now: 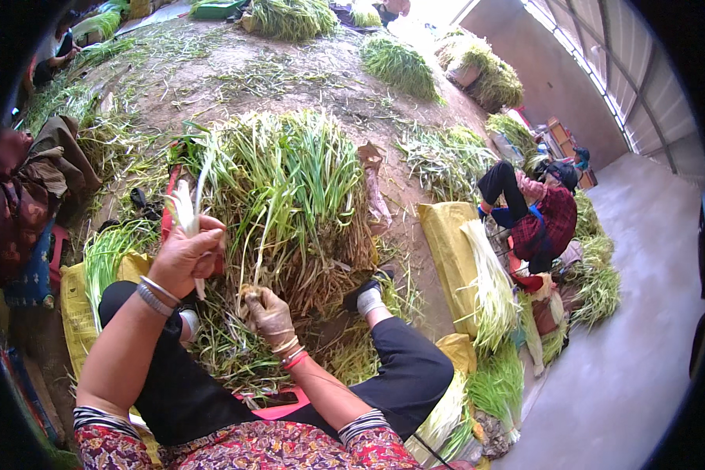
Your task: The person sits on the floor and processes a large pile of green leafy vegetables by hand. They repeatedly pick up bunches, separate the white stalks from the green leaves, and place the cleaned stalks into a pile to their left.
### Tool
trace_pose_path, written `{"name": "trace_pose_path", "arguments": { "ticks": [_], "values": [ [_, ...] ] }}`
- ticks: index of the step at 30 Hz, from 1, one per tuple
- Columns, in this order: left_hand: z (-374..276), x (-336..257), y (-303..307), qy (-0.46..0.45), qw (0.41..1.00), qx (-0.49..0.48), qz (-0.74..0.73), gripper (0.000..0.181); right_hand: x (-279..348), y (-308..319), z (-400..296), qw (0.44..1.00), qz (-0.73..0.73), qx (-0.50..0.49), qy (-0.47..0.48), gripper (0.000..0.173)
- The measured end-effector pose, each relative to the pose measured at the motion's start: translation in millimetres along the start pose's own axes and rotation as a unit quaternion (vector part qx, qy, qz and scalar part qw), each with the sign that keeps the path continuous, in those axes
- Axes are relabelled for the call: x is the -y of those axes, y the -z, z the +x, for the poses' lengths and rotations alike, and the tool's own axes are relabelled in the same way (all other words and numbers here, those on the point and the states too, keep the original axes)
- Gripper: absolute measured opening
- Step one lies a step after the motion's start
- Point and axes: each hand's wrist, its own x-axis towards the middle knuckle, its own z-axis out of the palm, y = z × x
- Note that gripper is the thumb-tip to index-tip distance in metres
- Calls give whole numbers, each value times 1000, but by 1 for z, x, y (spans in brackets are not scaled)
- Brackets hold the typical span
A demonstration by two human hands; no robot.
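Several pale stalks of a leafy green vegetable [183,205] are gripped in my left hand [191,252], which is raised with the thumb pressed on the fingers. Lower and to the right, my right hand [268,317], in a thin glove, pinches the brownish root end of a long stalk [262,247] whose leaves point away from me. Just beyond both hands stands a large heap of the same green plants [294,170], with brown, dry-looking bases towards me. Loose leaves and trimmings [235,358] lie between my legs.
A yellow woven sack [446,252] lies to the right, with pale bunched stalks [487,282] beside it. Another yellow sack [76,311] with green stalks is at my left. A co-worker in a checked shirt [543,223] sits right; another person [17,205] is at the left edge.
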Motion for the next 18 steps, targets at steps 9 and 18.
{"name": "trace_pose_path", "arguments": {
  "ticks": [9, 18],
  "values": [
    [24, 48, 11, 69, 972, -61, 218, 18, 1, -14, -48, 998, 18, 59, -17, 17],
    [17, 57, 8, 51, 968, -60, 238, 18, -21, -11, -54, 982, -54, 174, -56, 24]
  ]
}}
